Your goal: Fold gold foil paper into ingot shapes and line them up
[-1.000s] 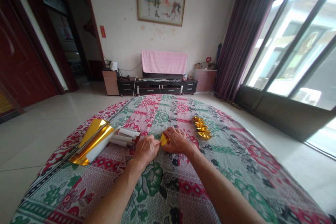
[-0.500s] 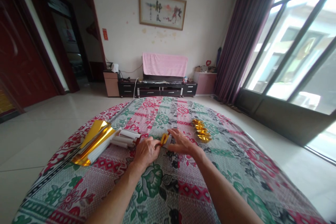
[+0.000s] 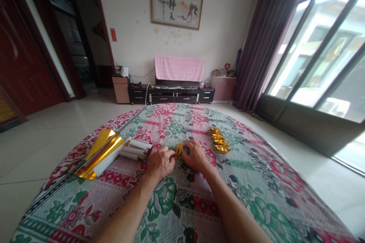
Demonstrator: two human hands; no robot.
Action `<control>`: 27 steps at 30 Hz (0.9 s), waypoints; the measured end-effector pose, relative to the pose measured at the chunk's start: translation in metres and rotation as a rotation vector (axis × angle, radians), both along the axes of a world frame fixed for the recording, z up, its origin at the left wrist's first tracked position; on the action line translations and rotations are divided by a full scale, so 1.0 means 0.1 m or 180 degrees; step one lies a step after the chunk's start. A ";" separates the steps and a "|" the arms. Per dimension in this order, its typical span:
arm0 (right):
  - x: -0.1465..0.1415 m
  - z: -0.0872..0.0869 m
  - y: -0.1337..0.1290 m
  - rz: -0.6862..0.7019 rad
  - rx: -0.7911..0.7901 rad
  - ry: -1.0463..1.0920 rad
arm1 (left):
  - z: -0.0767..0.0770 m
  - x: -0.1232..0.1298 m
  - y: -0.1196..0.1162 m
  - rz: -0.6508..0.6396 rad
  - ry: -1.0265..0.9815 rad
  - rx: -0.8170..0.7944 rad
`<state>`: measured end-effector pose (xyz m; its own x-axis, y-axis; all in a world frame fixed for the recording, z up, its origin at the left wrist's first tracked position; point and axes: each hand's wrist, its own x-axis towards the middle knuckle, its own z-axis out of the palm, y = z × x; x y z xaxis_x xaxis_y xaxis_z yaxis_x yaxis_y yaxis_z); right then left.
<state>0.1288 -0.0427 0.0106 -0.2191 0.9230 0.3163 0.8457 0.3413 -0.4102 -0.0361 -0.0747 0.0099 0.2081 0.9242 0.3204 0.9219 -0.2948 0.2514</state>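
Note:
A small piece of folded gold foil paper (image 3: 178, 149) stands between my two hands, just above or on the patterned cloth. My left hand (image 3: 161, 162) pinches its left side with thumb and forefinger. On its other side my right hand (image 3: 196, 155) is closed at the paper's edge, fingers bent; its fingertips are partly hidden. Left of my left hand lie several white rolls of paper (image 3: 139, 145). Beyond them is a stack of gold foil sheets (image 3: 107, 148), partly curled, with white backs. Several folded gold foil pieces (image 3: 219, 140) sit in a row to the right.
A round table under a flowered red, green and grey cloth (image 3: 165, 201) fills the foreground. Across the tiled floor (image 3: 94, 114) stands a low black cabinet (image 3: 181, 95) with a pink cloth (image 3: 179, 67) above it. A purple curtain (image 3: 265, 41) and large window are at right.
My right hand's fingers have bent in and closed at the gold paper, which now looks narrower and more upright, with its white side hidden. My left hand has barely moved.

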 end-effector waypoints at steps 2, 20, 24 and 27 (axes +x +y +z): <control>0.00 -0.02 0.01 -0.0008 0.0040 -0.0022 | -0.01 0.01 0.01 -0.0053 -0.0013 -0.0011; -0.08 0.03 -0.06 -0.0130 -0.0094 -0.0160 | 0.03 0.04 0.10 0.0099 -0.0127 -0.0163; -0.09 0.04 -0.07 -0.0076 -0.0040 -0.0175 | 0.03 0.06 0.11 0.0267 -0.0069 -0.0201; -0.09 0.03 -0.07 -0.0039 0.0001 -0.0189 | 0.03 0.07 0.11 0.0322 -0.0012 -0.0166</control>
